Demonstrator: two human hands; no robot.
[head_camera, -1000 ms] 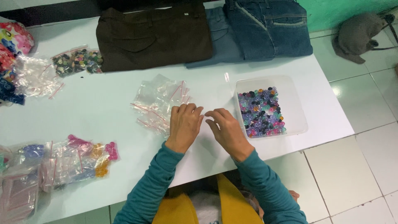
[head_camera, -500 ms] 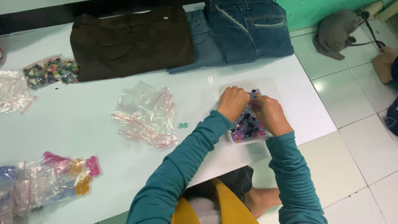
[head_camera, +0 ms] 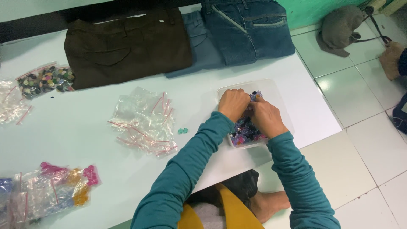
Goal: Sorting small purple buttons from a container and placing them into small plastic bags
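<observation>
A clear plastic tray (head_camera: 277, 95) full of small purple, blue and pink buttons (head_camera: 245, 132) sits near the right edge of the white table (head_camera: 85, 127). My left hand (head_camera: 232, 104) and my right hand (head_camera: 263, 117) are both down in the tray, fingers curled among the buttons. What the fingertips pinch is hidden. Two small green buttons (head_camera: 182, 131) lie loose on the table to the left of the tray. A heap of empty clear zip bags (head_camera: 144, 121) with red seals lies further left.
Folded brown trousers (head_camera: 127, 46) and blue jeans (head_camera: 243, 32) lie along the far edge. Bags of dark buttons (head_camera: 44, 80) sit at far left, bags of pink and orange buttons (head_camera: 55, 186) at near left. A grey bag (head_camera: 341, 27) lies on the tiled floor.
Both hands moved from the table's middle to the right and into the button tray. Two green buttons were left lying on the table. The camera view shifted right.
</observation>
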